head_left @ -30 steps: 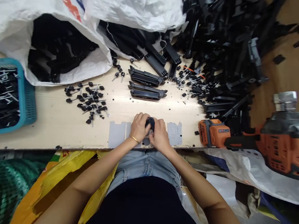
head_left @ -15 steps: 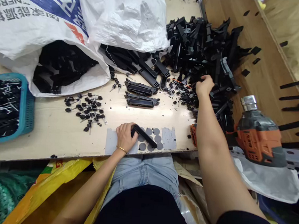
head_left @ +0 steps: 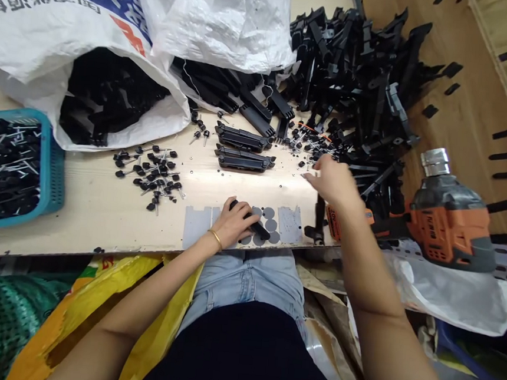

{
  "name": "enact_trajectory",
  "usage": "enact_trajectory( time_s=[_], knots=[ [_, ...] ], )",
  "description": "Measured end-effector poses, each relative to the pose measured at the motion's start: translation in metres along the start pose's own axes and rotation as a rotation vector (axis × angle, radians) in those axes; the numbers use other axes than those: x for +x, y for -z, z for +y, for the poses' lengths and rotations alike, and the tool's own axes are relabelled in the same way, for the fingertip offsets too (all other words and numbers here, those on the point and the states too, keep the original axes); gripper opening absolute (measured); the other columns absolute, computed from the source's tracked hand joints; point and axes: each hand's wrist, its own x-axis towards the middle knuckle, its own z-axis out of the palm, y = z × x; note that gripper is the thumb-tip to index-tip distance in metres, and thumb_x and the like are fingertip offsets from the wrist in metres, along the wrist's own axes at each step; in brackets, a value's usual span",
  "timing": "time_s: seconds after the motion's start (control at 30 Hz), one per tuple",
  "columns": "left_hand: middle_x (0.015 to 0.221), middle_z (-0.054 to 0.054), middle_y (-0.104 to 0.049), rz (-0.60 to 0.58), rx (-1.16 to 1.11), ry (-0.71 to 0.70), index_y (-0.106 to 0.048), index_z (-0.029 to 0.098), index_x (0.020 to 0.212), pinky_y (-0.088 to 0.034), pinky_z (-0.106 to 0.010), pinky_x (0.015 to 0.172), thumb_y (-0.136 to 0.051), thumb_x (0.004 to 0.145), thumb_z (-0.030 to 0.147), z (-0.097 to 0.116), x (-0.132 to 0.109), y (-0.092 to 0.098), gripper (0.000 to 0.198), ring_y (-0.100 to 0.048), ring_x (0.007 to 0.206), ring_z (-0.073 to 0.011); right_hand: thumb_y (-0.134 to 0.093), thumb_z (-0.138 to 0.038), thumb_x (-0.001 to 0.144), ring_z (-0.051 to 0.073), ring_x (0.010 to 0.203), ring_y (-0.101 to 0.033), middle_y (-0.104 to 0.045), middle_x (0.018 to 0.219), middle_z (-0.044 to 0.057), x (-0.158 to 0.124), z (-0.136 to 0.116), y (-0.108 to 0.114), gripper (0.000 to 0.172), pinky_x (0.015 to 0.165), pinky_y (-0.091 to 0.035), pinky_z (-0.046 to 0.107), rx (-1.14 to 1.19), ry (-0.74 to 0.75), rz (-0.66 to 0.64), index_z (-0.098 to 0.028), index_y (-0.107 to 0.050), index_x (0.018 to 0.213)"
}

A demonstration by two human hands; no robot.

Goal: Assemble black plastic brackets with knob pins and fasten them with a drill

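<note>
My left hand (head_left: 233,222) is closed over a long black plastic piece (head_left: 259,231) near the front edge of the bench, on a patch of grey round marks. My right hand (head_left: 336,182) hovers by the loose black-headed screws (head_left: 313,143), thumb and forefinger apart with nothing seen between them. Just below that hand a slim black plastic part (head_left: 318,222) lies beside the cordless driver's battery. Two black assembled pieces, an upper (head_left: 244,137) and a lower (head_left: 245,158), lie parallel in the middle of the bench.
A big heap of black plastic parts (head_left: 357,69) fills the back right. The orange and black cordless driver (head_left: 450,219) lies at the right. Black-headed screws (head_left: 155,172) are scattered on the left, near a blue basket (head_left: 54,166) and an open white sack (head_left: 35,52).
My right hand has come from the heap toward me and left; a slim black part now shows below it. My left hand has shifted right, further over the black piece. The view has shifted slightly.
</note>
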Motion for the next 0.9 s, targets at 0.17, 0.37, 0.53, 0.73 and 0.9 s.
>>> enact_trajectory(
  time_s=[0.17, 0.37, 0.53, 0.73, 0.9],
  knots=[
    [0.083, -0.005, -0.062, 0.041, 0.027, 0.168, -0.062, 0.019, 0.087, -0.038, -0.046, 0.103, -0.065, 0.081, 0.018, -0.011, -0.007, 0.016, 0.007, -0.059, 0.087, -0.0223, -0.061, -0.052, 0.081, 0.033, 0.098, -0.062, -0.067, 0.100, 0.018, -0.003, 0.004, -0.042, 0.059, 0.081, -0.048, 0.041, 0.016, 0.032, -0.049, -0.012, -0.047, 0.122],
    [0.086, -0.002, -0.063, 0.255, -0.451, 0.486, -0.053, 0.020, 0.094, -0.048, -0.027, 0.072, -0.062, 0.082, 0.025, 0.008, -0.018, 0.021, 0.015, -0.061, 0.079, -0.0173, -0.065, -0.041, 0.073, 0.027, 0.087, -0.060, -0.065, 0.088, 0.012, -0.024, 0.043, -0.075, 0.027, 0.071, -0.044, 0.034, 0.015, -0.044, -0.216, -0.017, -0.056, 0.084],
    [0.082, 0.001, -0.063, 0.246, -0.774, 0.683, -0.052, 0.019, 0.101, -0.045, -0.025, 0.067, -0.060, 0.080, 0.029, 0.035, -0.003, 0.009, 0.024, -0.059, 0.071, -0.0151, -0.065, -0.040, 0.062, 0.012, 0.057, -0.043, -0.045, 0.060, -0.005, -0.041, 0.007, -0.087, 0.029, 0.055, -0.034, 0.026, 0.922, -0.163, -0.221, -0.021, -0.044, 0.066],
    [0.071, 0.000, -0.059, 0.159, -0.839, 0.728, -0.057, 0.017, 0.085, -0.042, -0.025, 0.063, -0.058, 0.079, 0.024, 0.047, -0.003, 0.006, 0.010, -0.058, 0.068, -0.0162, -0.062, -0.033, 0.064, 0.009, 0.053, -0.037, -0.041, 0.055, -0.006, -0.071, -0.059, -0.096, 0.018, 0.053, -0.032, 0.025, 1.394, -0.121, -0.139, -0.021, -0.049, 0.064],
    [0.068, 0.002, -0.058, 0.085, -0.782, 0.668, -0.057, 0.018, 0.086, -0.043, -0.023, 0.062, -0.059, 0.075, 0.018, 0.053, -0.013, 0.016, 0.012, -0.057, 0.065, -0.0147, -0.067, -0.041, 0.067, 0.011, 0.056, -0.049, -0.055, 0.059, -0.002, -0.080, -0.060, -0.104, 0.028, 0.058, -0.042, 0.025, 1.534, -0.182, -0.227, -0.020, -0.049, 0.061]
  ],
)
